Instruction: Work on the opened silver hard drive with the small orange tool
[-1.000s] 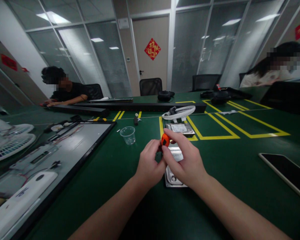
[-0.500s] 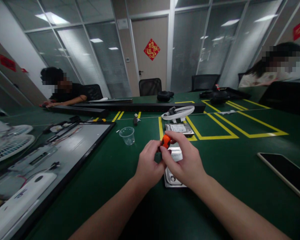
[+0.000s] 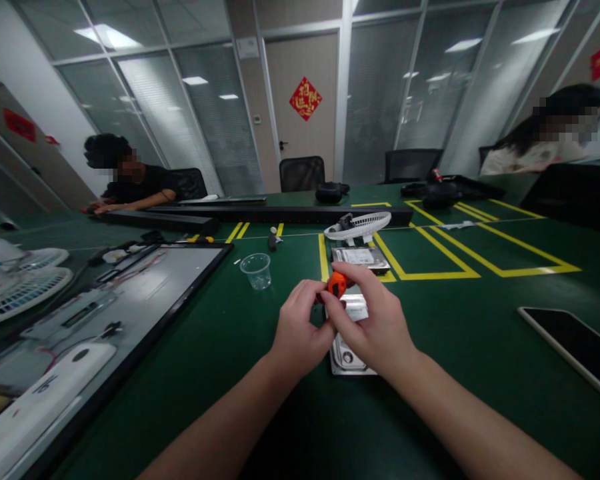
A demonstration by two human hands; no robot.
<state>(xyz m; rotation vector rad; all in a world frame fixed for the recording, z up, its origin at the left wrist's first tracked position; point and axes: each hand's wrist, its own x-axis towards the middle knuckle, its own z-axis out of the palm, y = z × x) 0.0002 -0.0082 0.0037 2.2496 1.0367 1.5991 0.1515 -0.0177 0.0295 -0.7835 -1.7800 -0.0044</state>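
My right hand (image 3: 373, 313) pinches an orange-and-black screwdriver (image 3: 337, 285) by its rounded handle between thumb and fingers. The handle's end faces me; its shaft is hidden. Against the handle's left side, my left hand (image 3: 303, 327) is closed, its fingertips at the tool's lower part, mostly out of sight. Below both hands lies a silver hard drive (image 3: 347, 360), partly covered by my right hand. Just beyond sits a second hard drive (image 3: 361, 258) with a white label. A clear plastic cup (image 3: 257, 272) stands to the left of my hands.
A large panel with electronics (image 3: 180, 283) and white fan parts (image 3: 25, 293) fill the left side. On the right lies a phone (image 3: 575, 353). A white fan grille (image 3: 365, 225) and a long black bar (image 3: 280, 215) are farther back. Two other people sit across the table.
The screwdriver handle has turned between my fingers, so its black patch shows differently. My hands stay almost in place above the nearer hard drive. The view has shifted slightly.
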